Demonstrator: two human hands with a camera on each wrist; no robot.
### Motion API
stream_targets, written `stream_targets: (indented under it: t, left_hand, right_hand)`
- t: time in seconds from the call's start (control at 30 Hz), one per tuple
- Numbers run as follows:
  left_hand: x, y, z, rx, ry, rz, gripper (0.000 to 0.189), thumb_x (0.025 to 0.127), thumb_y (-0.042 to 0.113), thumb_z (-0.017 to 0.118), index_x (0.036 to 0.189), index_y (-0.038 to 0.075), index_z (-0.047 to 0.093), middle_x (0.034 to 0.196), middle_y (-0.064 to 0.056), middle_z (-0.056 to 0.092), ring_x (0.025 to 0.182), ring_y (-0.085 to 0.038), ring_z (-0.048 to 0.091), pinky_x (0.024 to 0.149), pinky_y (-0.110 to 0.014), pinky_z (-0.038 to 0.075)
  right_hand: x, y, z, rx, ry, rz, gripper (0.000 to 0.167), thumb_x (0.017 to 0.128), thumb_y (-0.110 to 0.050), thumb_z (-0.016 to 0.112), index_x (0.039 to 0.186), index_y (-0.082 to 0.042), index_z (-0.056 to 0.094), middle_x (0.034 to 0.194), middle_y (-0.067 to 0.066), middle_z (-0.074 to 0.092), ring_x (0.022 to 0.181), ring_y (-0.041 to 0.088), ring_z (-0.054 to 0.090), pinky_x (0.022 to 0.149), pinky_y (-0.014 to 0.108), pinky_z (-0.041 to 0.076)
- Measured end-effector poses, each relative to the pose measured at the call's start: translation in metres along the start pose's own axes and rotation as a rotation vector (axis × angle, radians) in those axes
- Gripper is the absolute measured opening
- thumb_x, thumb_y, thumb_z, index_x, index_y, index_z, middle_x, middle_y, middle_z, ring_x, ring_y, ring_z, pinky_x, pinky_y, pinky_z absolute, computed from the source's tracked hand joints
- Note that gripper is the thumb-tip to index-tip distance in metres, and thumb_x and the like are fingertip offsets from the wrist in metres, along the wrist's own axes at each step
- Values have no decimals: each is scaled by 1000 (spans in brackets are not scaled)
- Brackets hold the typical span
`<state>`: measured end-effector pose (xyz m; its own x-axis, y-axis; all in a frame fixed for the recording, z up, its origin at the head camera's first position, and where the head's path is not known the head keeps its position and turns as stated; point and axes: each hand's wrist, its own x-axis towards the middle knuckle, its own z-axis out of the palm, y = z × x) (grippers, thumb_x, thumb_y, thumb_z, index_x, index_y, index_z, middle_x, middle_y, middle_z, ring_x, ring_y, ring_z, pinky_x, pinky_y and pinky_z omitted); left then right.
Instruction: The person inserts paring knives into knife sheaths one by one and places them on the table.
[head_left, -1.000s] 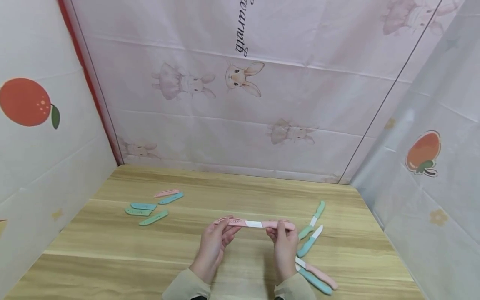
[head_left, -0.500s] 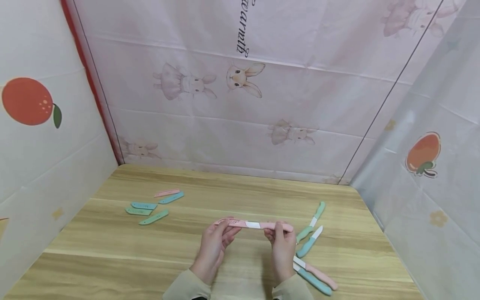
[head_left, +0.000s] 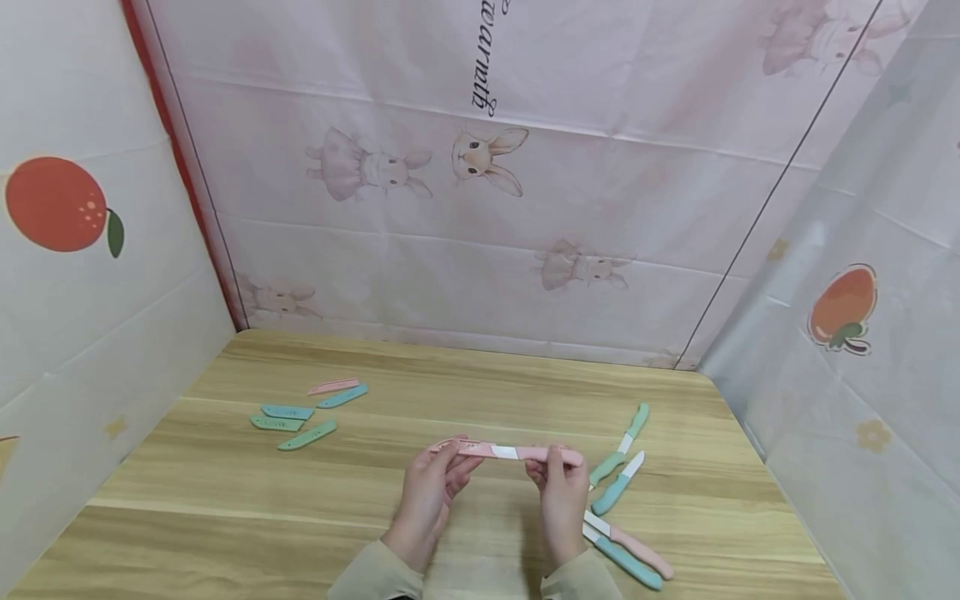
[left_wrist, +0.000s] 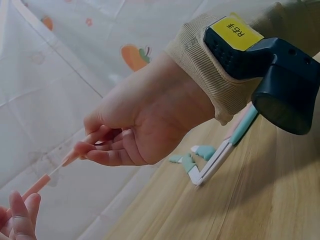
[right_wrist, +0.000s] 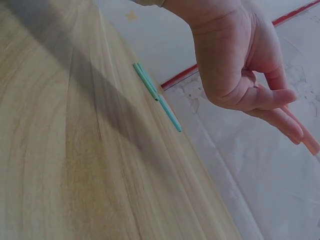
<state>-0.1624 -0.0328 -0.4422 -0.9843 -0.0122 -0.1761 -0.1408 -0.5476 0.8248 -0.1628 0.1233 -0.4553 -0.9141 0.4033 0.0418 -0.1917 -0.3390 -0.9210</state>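
Observation:
My left hand (head_left: 427,496) pinches a pink blade sheath (head_left: 480,450) between thumb and fingers. The pink handle of a paring knife (head_left: 534,454) is gripped by my right hand (head_left: 564,500). The knife's tip end is inside the sheath, and a short stretch of white blade (head_left: 506,452) shows between sheath and handle. Both are held level above the table. In the left wrist view, the right hand (left_wrist: 145,115) has its fingers curled on the handle. The right wrist view shows the left hand (right_wrist: 235,65) holding the sheath (right_wrist: 311,142).
Several loose green, blue and pink sheaths (head_left: 285,412) lie on the left of the wooden table (head_left: 225,517). Several bare knives lie at the right, including a blue one (head_left: 618,485), a green one (head_left: 637,421) and a pink one (head_left: 641,552). Printed cloth walls (head_left: 450,275) enclose the table.
My right hand has moved slightly left with the knife. The bare stretch of blade is a little shorter as the knife slides further into the sheath. My left hand has barely moved.

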Motion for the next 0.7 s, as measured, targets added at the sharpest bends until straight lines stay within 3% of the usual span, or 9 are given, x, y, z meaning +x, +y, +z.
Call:
stream_targets:
  t: [0.33,0.37,0.47,0.7]
  left_hand:
    - [0,-2,2,-12,16,-12,32,97,11,47,119,-12,48,90,-11,70,75,-10,68,55,-12,51]
    - [0,-2,2,-12,17,-12,32,97,11,47,118,-12,48,90,-11,70,75,-10,68,55,-12,51]
    - [-1,-2,3,-10,14,-12,32,97,12,48,119,-12,48,91,-12,70,76,-11,68,55,-12,51]
    - [-3,-3,3,-8,1,-5,35,97,13,49,120,-13,47,95,-15,69,78,-12,68,56,-12,51]
  right_hand:
    - [-2,3,-1,14,-34,-70,14,99,-10,43,88,-2,41,75,4,69,63,9,61,63,22,55]
    - [4,14,-6,53,-68,-102,13,99,-9,43,88,-3,42,76,6,69,63,10,61,64,23,55]
    - [5,18,-7,51,-75,-120,13,99,-9,44,88,-3,43,77,7,69,63,9,62,64,23,56]
    - [-4,2,1,22,-13,-34,13,99,-9,43,89,-2,41,76,4,69,63,8,61,64,22,55]
